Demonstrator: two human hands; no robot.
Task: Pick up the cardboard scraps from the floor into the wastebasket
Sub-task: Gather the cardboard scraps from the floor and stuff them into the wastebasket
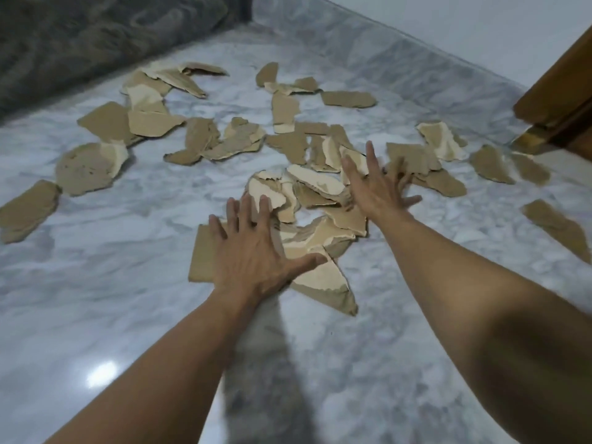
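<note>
Across mid-frame, ragged brown cardboard scraps (348,99) litter glossy veined marble floor (128,283). Your left hand (253,254) lies spread flat on the near pile (320,280); your right hand (374,190), splayed, blurred, apparently presses scraps. Dark fabric (80,36) upper left, wooden door (557,91) upper right.

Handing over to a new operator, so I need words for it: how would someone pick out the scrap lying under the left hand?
On the marble floor, find the heap of torn cardboard nearest the camera. The left hand rests flat on its near-left piece, the straight-edged scrap. Unlike its ragged, pale-peeled neighbours, it is plain brown with clean sides and a square corner.
</note>
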